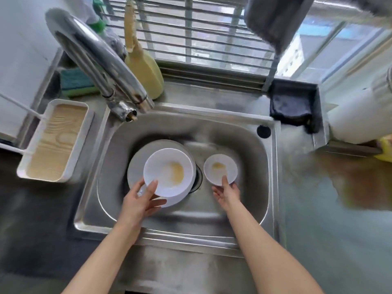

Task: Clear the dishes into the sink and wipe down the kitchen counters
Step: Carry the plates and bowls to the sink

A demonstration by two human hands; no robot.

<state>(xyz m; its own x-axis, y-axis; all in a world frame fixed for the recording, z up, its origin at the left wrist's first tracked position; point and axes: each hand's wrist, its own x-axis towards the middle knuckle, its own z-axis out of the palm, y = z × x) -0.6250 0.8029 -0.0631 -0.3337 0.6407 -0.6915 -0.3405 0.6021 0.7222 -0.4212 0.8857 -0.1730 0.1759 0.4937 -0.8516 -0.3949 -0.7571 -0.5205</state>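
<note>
Inside the steel sink (250, 200), a large white bowl (168, 172) with a yellow smear rests over a white plate (135, 166). My left hand (141, 200) grips the bowl's near rim, thumb on the inside. To the right sits a small white bowl (219, 171), also smeared yellow. My right hand (228, 193) holds its near edge, thumb on the rim and fingers below.
A chrome faucet (99, 66) arches over the sink's back left. A white tray with a wood-grain base (55, 139) sits on the left counter. A green sponge (74, 83), a yellow brush (142, 68) and a dark cloth (290, 107) lie behind the sink. The right counter (331, 187) looks wet.
</note>
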